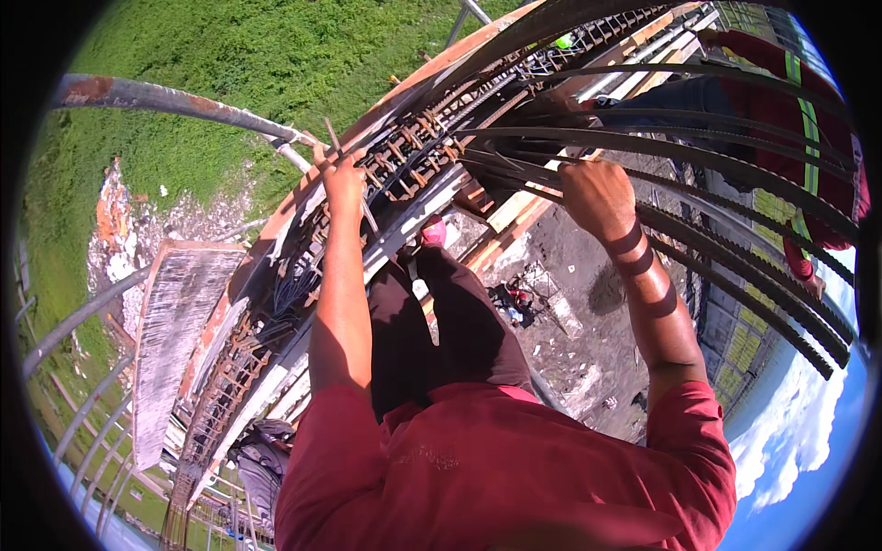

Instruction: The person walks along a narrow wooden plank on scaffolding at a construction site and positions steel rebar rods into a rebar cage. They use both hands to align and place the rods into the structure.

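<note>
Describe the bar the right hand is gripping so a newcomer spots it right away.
Start at the long rebar cage running diagonally along the formwork edge above the grass. To its right, a fan of dark ribbed bars arcs across the view. The right hand closes on one of the lower bars of that fan; unlike its neighbours, it passes through the fist.

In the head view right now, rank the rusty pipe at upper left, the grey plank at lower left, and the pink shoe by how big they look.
1. Grey plank, widest and long.
2. Rusty pipe, about as long but thin; fisheye bending leaves the top two unsure.
3. Pink shoe, clearly smallest, though farther from the camera.
</note>
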A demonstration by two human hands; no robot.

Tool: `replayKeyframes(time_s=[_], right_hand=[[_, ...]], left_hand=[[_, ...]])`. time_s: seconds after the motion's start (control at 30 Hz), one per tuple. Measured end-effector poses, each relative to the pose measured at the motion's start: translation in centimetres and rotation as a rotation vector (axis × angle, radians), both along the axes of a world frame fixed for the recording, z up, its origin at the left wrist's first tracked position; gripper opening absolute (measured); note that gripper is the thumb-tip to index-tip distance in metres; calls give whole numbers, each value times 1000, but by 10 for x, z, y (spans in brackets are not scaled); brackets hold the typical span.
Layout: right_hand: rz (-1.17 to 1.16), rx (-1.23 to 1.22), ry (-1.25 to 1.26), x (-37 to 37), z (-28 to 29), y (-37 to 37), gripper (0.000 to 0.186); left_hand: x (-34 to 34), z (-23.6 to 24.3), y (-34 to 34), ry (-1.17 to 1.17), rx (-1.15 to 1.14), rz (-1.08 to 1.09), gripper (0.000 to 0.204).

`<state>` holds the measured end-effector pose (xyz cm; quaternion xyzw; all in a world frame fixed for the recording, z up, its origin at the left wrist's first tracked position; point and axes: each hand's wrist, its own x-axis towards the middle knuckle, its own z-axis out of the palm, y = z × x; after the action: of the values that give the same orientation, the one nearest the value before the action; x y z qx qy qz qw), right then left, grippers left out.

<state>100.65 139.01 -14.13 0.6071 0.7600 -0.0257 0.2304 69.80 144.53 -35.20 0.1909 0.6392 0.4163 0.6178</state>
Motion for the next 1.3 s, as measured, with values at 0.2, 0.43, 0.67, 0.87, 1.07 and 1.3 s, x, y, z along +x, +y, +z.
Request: replayKeyframes(time_s=[0.2,0.43,0.67,0.87,1.07,1.3], right_hand=[[-195,-68,-69,-22,12,7,36],[-369,-71,492,-41,-76,-16,41],[-856,-66,603,-31,-236,-87,20],[-888,-187,666,-7,-274,-115,20],[-820,-158,794,-1,-292,-108,20],[-781,-73,1031,-15,-299,-103,19]], left_hand=[[45,-167,-36,-396,-168,322,25],[93,-224,-1,-145,62,222,16],[119,-247,-2,261,-76,-73,16],[93,-261,20,411,-147,-425,26],[70,-218,14,604,-41,-462,28],[89,-189,6,630,-77,-812,34]])
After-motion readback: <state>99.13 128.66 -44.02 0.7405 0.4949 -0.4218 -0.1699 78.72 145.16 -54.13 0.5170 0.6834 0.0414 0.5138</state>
